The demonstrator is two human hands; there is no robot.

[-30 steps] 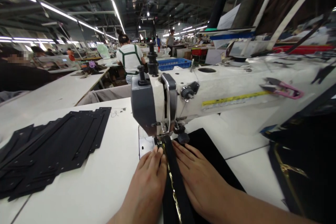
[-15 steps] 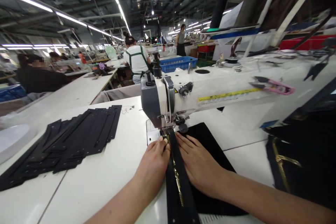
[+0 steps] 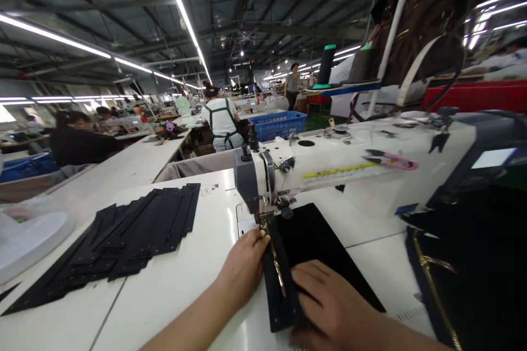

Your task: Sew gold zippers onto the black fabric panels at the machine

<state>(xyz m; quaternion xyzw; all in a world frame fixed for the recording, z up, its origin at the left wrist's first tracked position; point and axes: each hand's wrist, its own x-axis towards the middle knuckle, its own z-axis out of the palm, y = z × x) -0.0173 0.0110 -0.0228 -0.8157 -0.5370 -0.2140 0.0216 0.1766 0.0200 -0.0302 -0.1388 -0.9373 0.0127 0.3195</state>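
My left hand [image 3: 246,256] pinches the left edge of a black strip [image 3: 272,279] with a gold zipper [image 3: 278,269] along it, close to the presser foot of a white sewing machine [image 3: 329,159]. The strip's far end lies under the foot. Beneath and to its right is a larger black fabric panel [image 3: 315,233]. At the strip's near right side, my right hand [image 3: 329,299] curls its fingers on the black fabric; its thumb is blurred and partly hidden.
Overlapping black pieces [image 3: 144,233] lie on the table's left, beside a white round object [image 3: 37,241]. Pink-handled snips [image 3: 391,160] rest on the machine arm. Black fabric with gold trim [image 3: 465,274] is at right. A blue basket [image 3: 278,125] and a person [image 3: 220,115] are beyond.
My right hand has slid back toward me from beside the presser foot, its flat fingers now curled. My left hand stays near the foot. The strip has fed slightly forward; the camera view has shifted.
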